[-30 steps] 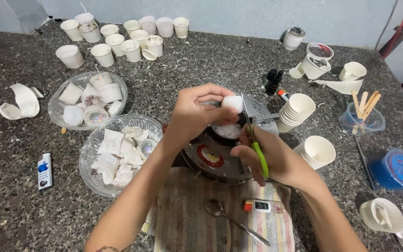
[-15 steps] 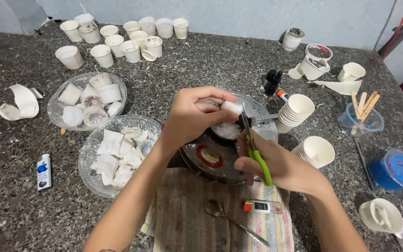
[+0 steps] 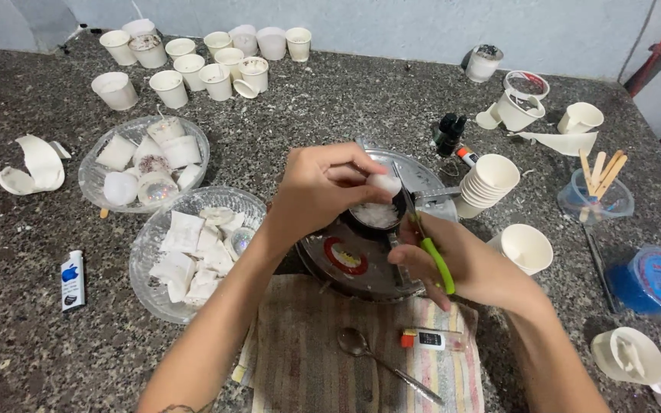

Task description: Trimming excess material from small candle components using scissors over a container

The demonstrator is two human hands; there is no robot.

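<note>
My left hand (image 3: 323,191) pinches a small white lump (image 3: 382,183) over a little dark bowl (image 3: 376,216) that holds white flakes. My right hand (image 3: 464,264) grips green-handled scissors (image 3: 431,248), whose blades reach up beside the lump. Both hands hover above a round metal tray (image 3: 350,264) that rests partly on a striped cloth (image 3: 307,359). A metal spoon (image 3: 380,363) and a small lighter (image 3: 430,339) lie on the cloth below my hands.
Two glass bowls (image 3: 147,248) (image 3: 97,187) of white pieces sit to the left. Paper cups (image 3: 193,65) line the back; a cup stack (image 3: 487,183) and single cup (image 3: 525,248) stand right. Wooden sticks (image 3: 598,172), a blue lid (image 3: 656,279) and a small tube (image 3: 73,279) lie about.
Both hands have dropped lower toward the dark bowl, and the scissors have swung from the lump's right side to just beneath it.
</note>
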